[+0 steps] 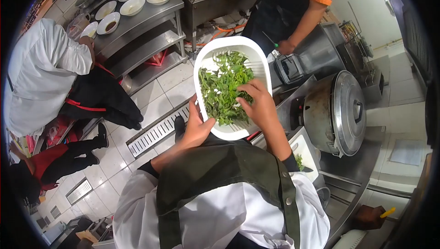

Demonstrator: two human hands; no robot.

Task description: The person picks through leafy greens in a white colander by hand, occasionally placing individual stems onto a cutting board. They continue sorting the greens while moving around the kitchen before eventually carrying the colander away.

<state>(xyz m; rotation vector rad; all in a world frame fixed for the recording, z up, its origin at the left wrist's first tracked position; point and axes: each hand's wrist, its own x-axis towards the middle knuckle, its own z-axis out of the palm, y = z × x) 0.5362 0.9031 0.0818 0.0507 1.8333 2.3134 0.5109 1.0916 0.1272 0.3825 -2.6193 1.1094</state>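
Observation:
A white oval plastic basket with slotted sides is in front of my chest, tilted toward me. Loose green leafy herbs cover much of its bottom. My left hand grips the basket's near left side, thumb at the rim and fingers partly hidden behind the wall. Over the right part of the basket, my right hand reaches in with thumb and fingers curled around some herbs. How much it holds is hidden by the fingers.
A large lidded pot stands to the right, near a white cutting board with green scraps. Bowls sit on a steel table at upper left. Co-workers stand left and ahead; one person's hand is near a steel container.

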